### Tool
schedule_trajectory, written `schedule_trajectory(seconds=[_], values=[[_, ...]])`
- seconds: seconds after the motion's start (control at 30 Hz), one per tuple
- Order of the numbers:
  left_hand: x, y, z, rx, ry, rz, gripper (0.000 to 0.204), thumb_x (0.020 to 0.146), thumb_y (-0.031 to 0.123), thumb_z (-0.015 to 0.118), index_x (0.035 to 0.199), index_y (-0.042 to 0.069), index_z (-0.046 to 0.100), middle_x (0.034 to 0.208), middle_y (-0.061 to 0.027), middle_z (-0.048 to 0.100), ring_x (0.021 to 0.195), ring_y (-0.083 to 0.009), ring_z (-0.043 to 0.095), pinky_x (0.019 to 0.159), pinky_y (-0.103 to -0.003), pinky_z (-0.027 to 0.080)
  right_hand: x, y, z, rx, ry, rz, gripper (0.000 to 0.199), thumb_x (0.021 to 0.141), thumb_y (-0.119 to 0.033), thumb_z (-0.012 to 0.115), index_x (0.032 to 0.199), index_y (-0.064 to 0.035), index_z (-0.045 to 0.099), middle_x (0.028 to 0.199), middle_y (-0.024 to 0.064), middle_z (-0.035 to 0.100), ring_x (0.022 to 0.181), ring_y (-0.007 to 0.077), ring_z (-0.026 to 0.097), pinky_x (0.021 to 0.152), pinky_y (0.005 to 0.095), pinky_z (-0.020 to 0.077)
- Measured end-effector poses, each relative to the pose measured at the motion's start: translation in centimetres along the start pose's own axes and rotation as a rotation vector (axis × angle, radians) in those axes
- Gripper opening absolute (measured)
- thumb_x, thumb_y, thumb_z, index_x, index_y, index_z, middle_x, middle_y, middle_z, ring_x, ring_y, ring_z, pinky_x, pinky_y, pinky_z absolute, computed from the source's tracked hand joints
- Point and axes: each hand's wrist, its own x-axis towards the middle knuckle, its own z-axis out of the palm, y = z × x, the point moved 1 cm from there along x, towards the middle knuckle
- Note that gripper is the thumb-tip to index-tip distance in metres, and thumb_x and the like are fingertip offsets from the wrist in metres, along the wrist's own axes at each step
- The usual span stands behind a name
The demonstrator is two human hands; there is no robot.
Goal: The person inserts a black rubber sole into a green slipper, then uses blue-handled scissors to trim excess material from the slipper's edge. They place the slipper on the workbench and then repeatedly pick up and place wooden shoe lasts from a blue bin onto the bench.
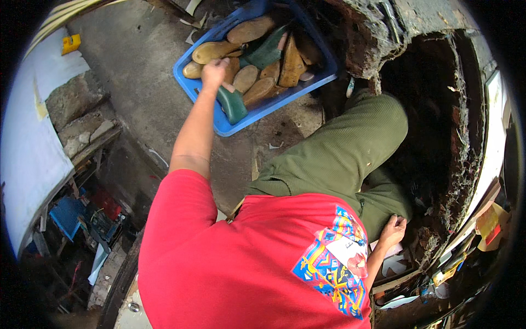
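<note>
A blue plastic crate sits on the concrete floor ahead of me, filled with several wooden shoe lasts and a few dark green ones. My left hand reaches into the crate's near left corner. Its fingers are closed over the top of a green shoe last that leans against the crate's front rim. My right hand is low on my right, beside my green-trousered leg. Its fingers are spread and rest on white scraps.
A dark, crumbling rusty structure rises at right behind my knee. A ledge with broken masonry runs along the left. Below it lies clutter with blue and red items. Paper scraps lie on the floor.
</note>
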Motion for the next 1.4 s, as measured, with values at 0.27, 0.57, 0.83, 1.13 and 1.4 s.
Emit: schedule_trajectory(seconds=[0.27,0.57,0.83,1.13,1.4], values=[[-6.6,0.4,8.4,0.422,0.148,0.244,0.043,0.093,0.038,0.066,0.117,0.003,0.076,0.101,-0.0256,0.075,0.102,-0.0445,0.071,0.093,-0.051,0.055,0.3,-0.3,-0.7,-0.018,-0.047,0.013,0.028,0.091,-0.029,0.066,0.089,-0.0007,0.061,0.086,0.0215,0.068,0.077,0.0400,0.064,0.077,0.0491,0.0504],[-3.2,1.9,9.7,0.373,-0.317,0.157,0.056,0.094,0.056,0.065,0.126,0.010,0.073,0.132,-0.0225,0.068,0.137,-0.0360,0.054,0.113,-0.048,0.044,0.4,-0.2,-0.9,-0.077,-0.039,-0.026,0.031,0.093,-0.029,0.068,0.091,0.0006,0.061,0.087,0.0231,0.067,0.081,0.0427,0.064,0.078,0.0516,0.0496],[-11.1,6.2,10.3,0.676,-0.270,0.232,0.068,0.092,0.064,0.068,0.136,0.011,0.069,0.162,-0.0264,0.033,0.146,-0.0484,0.039,0.115,-0.053,0.040,0.6,-0.3,-0.5,-0.068,-0.062,-0.001,0.030,0.093,-0.029,0.069,0.093,0.0005,0.063,0.091,0.0232,0.070,0.083,0.0435,0.066,0.079,0.0513,0.0504],[-11.4,5.9,8.2,0.681,-0.361,0.211,0.047,0.101,0.041,0.062,0.130,0.002,0.063,0.116,-0.0243,0.074,0.107,-0.0444,0.070,0.095,-0.054,0.055,0.4,0.0,0.0,-0.020,-0.039,0.012,0.031,0.091,-0.031,0.069,0.092,-0.0005,0.064,0.091,0.0221,0.070,0.083,0.0435,0.066,0.079,0.0510,0.0507],[-12.3,5.0,-0.1,0.361,-0.022,0.465,0.033,0.098,0.027,0.063,0.120,0.004,0.072,0.111,-0.0286,0.072,0.104,-0.0497,0.069,0.093,-0.053,0.055,0.1,0.2,1.1,-0.069,0.034,-0.010,0.029,0.092,-0.032,0.068,0.092,-0.0041,0.064,0.092,0.0198,0.071,0.082,0.0429,0.067,0.077,0.0515,0.0514]])
